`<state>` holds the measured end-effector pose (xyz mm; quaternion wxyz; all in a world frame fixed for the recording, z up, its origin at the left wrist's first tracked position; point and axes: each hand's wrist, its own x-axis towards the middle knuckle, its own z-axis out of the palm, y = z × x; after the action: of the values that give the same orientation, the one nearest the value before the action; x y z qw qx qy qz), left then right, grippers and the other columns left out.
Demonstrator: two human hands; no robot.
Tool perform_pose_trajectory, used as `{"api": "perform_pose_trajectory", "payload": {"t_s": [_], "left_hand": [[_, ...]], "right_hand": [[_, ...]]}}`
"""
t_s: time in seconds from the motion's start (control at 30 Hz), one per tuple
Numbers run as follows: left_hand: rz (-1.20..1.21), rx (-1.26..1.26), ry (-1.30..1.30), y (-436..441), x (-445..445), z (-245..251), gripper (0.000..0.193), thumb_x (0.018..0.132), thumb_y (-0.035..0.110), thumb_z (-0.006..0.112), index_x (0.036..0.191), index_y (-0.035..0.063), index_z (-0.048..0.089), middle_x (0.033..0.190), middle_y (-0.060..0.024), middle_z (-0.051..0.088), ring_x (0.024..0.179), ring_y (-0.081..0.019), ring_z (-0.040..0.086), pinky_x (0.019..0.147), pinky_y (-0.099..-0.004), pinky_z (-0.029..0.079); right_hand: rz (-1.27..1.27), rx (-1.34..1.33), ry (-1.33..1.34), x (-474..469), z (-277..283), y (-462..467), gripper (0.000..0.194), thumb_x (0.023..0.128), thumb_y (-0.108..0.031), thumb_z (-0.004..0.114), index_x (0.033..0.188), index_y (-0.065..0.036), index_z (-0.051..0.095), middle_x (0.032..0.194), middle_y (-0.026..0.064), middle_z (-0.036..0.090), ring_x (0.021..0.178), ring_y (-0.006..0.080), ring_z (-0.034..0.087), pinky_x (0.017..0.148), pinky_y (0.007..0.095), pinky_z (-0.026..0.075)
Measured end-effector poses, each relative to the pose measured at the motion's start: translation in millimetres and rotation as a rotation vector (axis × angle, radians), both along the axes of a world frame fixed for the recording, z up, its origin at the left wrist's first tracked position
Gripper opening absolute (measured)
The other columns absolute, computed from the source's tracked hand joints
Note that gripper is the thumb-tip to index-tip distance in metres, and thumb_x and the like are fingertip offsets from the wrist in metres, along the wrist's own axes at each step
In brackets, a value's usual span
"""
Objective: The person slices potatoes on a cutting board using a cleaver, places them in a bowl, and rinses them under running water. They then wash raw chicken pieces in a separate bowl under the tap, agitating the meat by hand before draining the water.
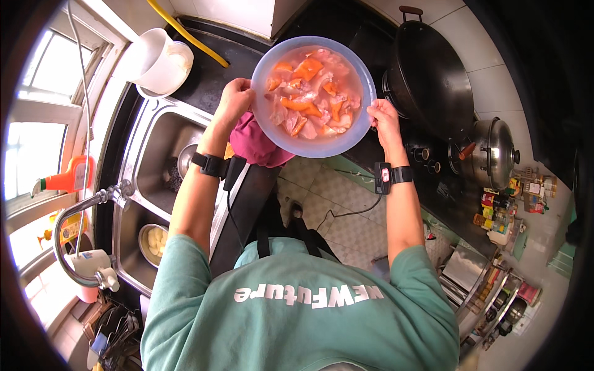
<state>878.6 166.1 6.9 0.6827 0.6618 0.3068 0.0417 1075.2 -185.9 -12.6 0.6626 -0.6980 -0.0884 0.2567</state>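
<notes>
A bluish translucent plastic basin (pixel 320 151) is held up between my two hands. Inside it, raw meat pieces (pixel 301 106), several with orange-yellow skin, lie in cloudy pink water. My left hand (pixel 237 99) grips the basin's left rim, thumb and fingers pinched over the edge. At the right rim, my right hand (pixel 385 119) has hold of the basin in the same way. A magenta cloth (pixel 260 141) shows below the basin, close to my left wrist. Both wrists carry black strapped devices.
Left is a steel double sink (pixel 160 123) with a metal bowl (pixel 187 160), a bowl of pale yellow pieces (pixel 157 241) and a curved faucet (pixel 69 218). A white pitcher (pixel 151 60) stands behind it. Right are a large wok (pixel 431 79) and a lidded steel pot (pixel 494 153).
</notes>
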Motion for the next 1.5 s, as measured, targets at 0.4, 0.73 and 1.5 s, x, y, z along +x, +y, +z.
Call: {"api": "perform_pose_trajectory", "payload": {"t_s": [0.4,0.73,1.5], "left_hand": [[0.177,0.015,-0.093,8.8,-104.5,2.9,0.046,0.094,0.017,0.062,0.135,-0.0027,0.054,0.102,-0.0091,0.069,0.086,-0.0140,0.067,0.074,-0.0272,0.054],[0.833,-0.003,0.186,-134.7,-496.9,47.4,0.039,0.101,0.024,0.059,0.132,0.0004,0.055,0.106,-0.0078,0.068,0.087,-0.0134,0.067,0.074,-0.0256,0.056],[1.657,-0.217,0.121,-306.1,-809.7,47.4,0.038,0.100,0.020,0.060,0.132,-0.0008,0.055,0.111,-0.0118,0.066,0.091,-0.0162,0.066,0.078,-0.0277,0.055]], "right_hand": [[-0.203,-0.361,-0.185,-22.2,35.8,-20.1,0.046,0.094,-0.018,0.068,0.135,-0.001,0.055,0.110,0.0044,0.067,0.091,0.0102,0.063,0.068,0.0237,0.052],[0.559,-0.121,0.129,-253.0,39.7,35.6,0.028,0.092,-0.012,0.066,0.117,0.000,0.064,0.095,0.0066,0.070,0.070,0.0080,0.062,0.062,0.0217,0.052],[1.008,-0.727,0.479,-638.5,-159.4,322.1,0.034,0.093,-0.012,0.053,0.120,0.009,0.046,0.099,0.0270,0.062,0.088,0.0359,0.068,0.075,0.0396,0.059]]}}
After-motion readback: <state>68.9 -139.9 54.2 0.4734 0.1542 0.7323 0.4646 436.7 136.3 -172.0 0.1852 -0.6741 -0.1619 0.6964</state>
